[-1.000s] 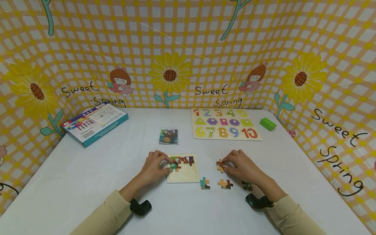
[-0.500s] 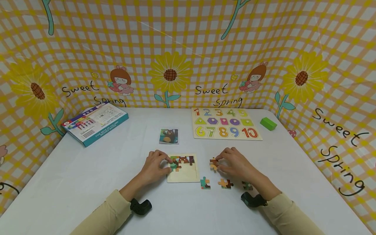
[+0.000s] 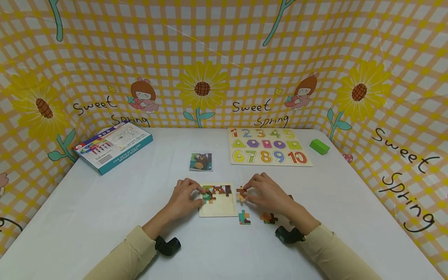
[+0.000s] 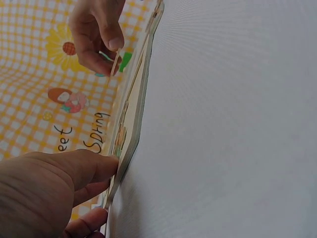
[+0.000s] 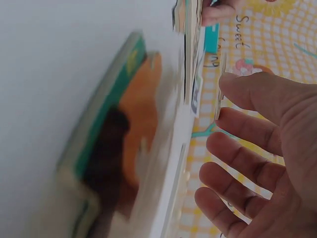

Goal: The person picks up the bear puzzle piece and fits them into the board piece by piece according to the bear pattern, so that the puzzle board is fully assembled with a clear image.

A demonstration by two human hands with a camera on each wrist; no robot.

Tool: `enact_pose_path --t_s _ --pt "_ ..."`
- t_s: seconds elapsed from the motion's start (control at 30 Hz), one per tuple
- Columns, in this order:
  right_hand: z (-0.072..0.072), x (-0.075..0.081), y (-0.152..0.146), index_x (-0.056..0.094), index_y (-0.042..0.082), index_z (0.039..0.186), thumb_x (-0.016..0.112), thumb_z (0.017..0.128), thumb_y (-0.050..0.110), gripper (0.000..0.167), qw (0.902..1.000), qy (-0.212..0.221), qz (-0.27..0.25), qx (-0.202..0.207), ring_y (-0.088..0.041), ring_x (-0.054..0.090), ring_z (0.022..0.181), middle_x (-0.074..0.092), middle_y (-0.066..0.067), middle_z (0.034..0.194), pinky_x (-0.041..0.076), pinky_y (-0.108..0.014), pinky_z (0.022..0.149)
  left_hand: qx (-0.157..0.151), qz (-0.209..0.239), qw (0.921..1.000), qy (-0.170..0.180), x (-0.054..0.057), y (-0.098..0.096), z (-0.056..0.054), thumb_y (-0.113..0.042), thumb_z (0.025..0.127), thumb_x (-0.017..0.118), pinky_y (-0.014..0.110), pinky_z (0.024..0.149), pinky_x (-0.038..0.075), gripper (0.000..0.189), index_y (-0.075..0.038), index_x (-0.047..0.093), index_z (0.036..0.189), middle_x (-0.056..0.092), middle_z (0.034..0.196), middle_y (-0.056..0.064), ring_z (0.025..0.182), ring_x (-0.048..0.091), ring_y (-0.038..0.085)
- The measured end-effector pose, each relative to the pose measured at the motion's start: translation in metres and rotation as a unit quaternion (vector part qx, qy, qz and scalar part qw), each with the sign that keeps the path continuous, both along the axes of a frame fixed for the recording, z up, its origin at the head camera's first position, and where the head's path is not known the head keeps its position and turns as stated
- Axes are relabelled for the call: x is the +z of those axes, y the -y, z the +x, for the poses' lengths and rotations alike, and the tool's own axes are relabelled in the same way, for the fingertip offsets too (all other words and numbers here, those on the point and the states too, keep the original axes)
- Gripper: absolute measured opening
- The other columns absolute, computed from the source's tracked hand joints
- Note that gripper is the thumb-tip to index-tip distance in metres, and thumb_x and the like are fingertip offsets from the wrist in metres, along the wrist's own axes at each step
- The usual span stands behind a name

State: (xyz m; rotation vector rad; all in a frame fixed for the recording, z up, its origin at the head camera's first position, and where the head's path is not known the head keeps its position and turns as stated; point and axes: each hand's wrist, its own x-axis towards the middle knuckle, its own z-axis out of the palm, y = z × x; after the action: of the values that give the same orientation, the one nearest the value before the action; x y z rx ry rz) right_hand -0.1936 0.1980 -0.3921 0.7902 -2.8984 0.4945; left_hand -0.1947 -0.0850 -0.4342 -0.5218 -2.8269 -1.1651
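Observation:
A wooden puzzle tray lies in front of me with several bear pieces fitted along its top and left. My left hand holds the tray at its left side, thumb and index fingertips on the rim near the green-and-brown piece. In the left wrist view, the left thumb lies against the tray's edge. My right hand pinches a brown-and-tan puzzle piece between thumb and index finger, just right of the tray. The right wrist view has this piece edge-on, the other fingers spread loosely.
Loose puzzle pieces lie nearer me: a green-and-orange one and a tan-and-brown one; another is mostly hidden by the right forearm. Behind the tray sit a bear picture card, a number board, a green block and a flat box.
My right hand has carried the pinched piece leftward, from well right of the tray to beside its right rim. The left hand has stayed at the tray's left side.

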Motion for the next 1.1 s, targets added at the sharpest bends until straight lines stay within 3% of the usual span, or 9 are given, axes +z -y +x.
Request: enact_pose_path --t_s 0.4,0.73,1.1 --pt "-0.004 -0.001 0.029 0.072 0.016 0.098 0.072 0.08 0.029 0.022 0.9993 0.024 0.01 0.028 -0.015 0.047 0.095 0.062 0.001 0.1 0.043 -0.034 0.084 -0.003 -0.001 1.0 -0.003 0.001 0.0 0.0 -0.015 0.076 0.073 0.043 0.089 0.033 0.015 -0.017 0.068 0.09 0.054 0.107 0.006 0.104 0.041 0.025" --pt "-0.008 -0.005 0.044 0.071 0.016 0.1 0.073 0.081 0.03 0.024 0.9969 0.005 0.026 0.074 -0.014 0.047 0.092 0.062 0.002 0.1 0.042 -0.032 0.082 -0.005 0.002 1.0 0.005 0.001 0.001 0.0 -0.015 0.077 0.072 0.044 0.091 0.032 0.014 -0.017 0.068 0.09 0.053 0.107 0.006 0.105 0.04 0.025" --pt "-0.011 -0.007 0.057 0.071 0.016 0.099 0.073 0.08 0.03 0.024 0.9971 0.014 0.038 0.065 -0.017 0.05 0.093 0.063 0.0 0.099 0.044 -0.034 0.082 -0.005 -0.001 1.0 0.006 0.002 0.0 0.001 -0.016 0.077 0.073 0.042 0.088 0.032 0.014 -0.017 0.068 0.09 0.053 0.108 0.005 0.105 0.04 0.024"
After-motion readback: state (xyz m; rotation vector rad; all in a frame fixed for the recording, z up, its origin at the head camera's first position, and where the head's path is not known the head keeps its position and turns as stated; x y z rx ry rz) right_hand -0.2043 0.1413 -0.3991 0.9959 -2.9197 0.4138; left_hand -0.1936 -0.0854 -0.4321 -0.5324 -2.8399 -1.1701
